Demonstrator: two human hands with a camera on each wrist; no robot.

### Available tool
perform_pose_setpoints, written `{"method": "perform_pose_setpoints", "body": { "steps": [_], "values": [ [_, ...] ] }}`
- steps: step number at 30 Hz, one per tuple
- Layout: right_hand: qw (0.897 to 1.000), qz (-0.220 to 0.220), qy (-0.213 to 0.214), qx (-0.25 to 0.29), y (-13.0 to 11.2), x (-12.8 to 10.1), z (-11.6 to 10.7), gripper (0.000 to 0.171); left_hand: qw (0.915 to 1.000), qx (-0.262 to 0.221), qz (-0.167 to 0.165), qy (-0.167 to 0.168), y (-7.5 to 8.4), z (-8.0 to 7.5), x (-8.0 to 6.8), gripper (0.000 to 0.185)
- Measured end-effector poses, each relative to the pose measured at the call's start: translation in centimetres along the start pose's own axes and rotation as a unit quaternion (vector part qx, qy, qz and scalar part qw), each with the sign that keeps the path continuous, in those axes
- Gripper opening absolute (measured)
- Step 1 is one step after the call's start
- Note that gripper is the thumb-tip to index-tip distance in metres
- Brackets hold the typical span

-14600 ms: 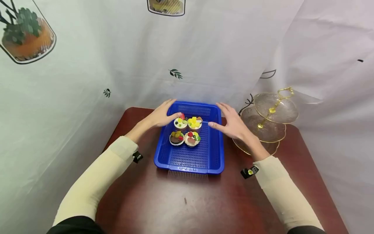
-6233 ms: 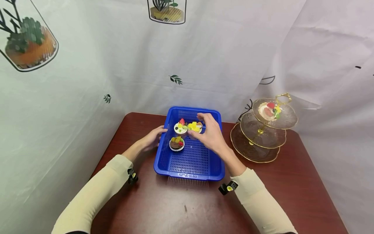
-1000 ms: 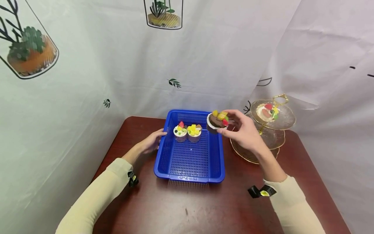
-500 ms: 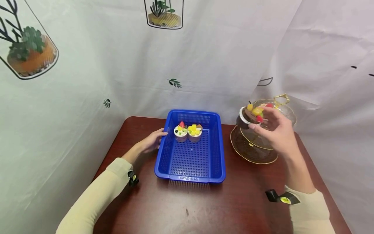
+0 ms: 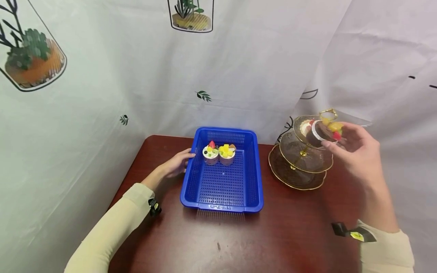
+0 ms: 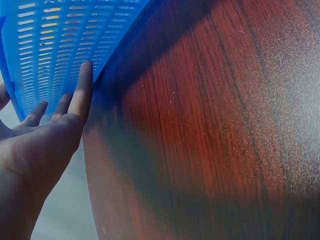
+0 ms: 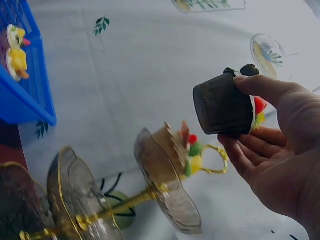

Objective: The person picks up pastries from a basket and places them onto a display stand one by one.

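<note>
My right hand (image 5: 355,149) (image 7: 272,150) holds a chocolate cupcake (image 5: 326,131) (image 7: 225,107) topped with fruit, tilted, beside the top tier of a three-tier glass stand (image 5: 300,157) (image 7: 165,185). One cupcake (image 7: 182,145) sits on that top tier. Two more cupcakes (image 5: 218,152) (image 7: 15,50) stand at the far end of the blue basket (image 5: 223,185). My left hand (image 5: 175,165) (image 6: 55,135) rests with straight fingers against the basket's left wall (image 6: 60,45).
The dark red wooden table (image 5: 239,239) (image 6: 210,130) is closed in by a white printed curtain (image 5: 136,76) at the back and sides. The stand's two lower tiers (image 5: 295,176) show nothing on them.
Over the last second my right hand carried the chocolate cupcake from above the basket rightward and up to the stand's top tier. The left hand stayed on the basket.
</note>
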State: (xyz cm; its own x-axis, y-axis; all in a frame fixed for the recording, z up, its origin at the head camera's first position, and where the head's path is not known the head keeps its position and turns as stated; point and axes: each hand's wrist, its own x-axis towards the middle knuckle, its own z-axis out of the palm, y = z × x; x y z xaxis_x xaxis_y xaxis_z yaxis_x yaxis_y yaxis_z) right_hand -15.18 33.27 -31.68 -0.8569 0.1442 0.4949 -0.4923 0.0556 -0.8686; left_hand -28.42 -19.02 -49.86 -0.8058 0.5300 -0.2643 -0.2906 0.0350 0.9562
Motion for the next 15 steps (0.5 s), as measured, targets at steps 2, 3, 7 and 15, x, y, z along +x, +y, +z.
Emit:
{"method": "perform_pose_setpoints", "body": {
  "steps": [2, 3, 7, 15],
  "values": [
    [1.000, 0.001, 0.006, 0.005, -0.1, 0.2, -0.5, 0.053, 1.0000, 0.005, 0.000, -0.002, 0.1, 0.0, 0.0, 0.055],
    [1.000, 0.002, 0.009, 0.007, -0.1, 0.3, -0.8, 0.053, 1.0000, 0.009, 0.000, -0.003, 0.1, 0.0, 0.0, 0.055],
    [1.000, 0.004, 0.025, -0.001, -0.3, 0.7, -1.8, 0.053, 1.0000, 0.008, -0.002, 0.000, 0.2, 0.0, -0.1, 0.055],
    [0.993, 0.044, 0.066, -0.088, -0.3, 1.5, -4.2, 0.053, 1.0000, -0.001, -0.002, -0.002, 0.3, 0.1, -0.1, 0.055]
  ]
}}
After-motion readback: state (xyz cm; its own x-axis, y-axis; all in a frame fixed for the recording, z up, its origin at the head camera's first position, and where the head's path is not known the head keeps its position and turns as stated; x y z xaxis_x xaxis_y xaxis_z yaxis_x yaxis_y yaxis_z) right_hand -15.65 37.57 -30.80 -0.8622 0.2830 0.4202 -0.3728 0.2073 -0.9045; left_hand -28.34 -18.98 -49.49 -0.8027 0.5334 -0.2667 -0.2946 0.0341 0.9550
